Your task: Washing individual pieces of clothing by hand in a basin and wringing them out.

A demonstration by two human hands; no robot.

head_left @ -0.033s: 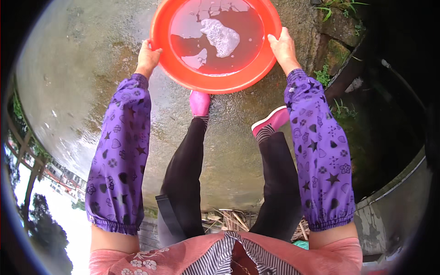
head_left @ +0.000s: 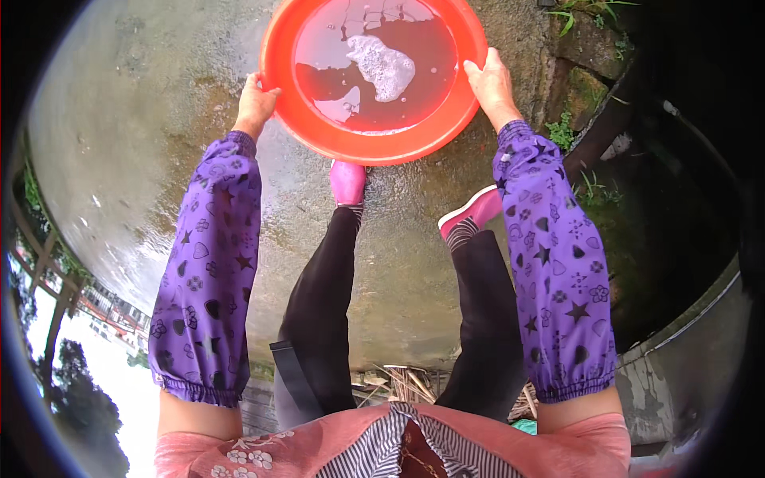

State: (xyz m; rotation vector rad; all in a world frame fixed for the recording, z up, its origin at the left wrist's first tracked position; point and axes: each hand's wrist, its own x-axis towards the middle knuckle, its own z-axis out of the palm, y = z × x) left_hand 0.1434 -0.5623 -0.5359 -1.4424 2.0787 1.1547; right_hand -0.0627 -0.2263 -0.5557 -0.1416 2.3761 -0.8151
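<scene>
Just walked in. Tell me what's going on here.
A person is holding a wide orange basin out in front with both bare hands, the left hand gripping the rim on one side and the right hand on the other. Inside is water with a patch of pale foam on top. The basin's near edge overlaps the toe of the left pink shoe in this view; whether it is clear of the wet ground is hard to tell.
</scene>
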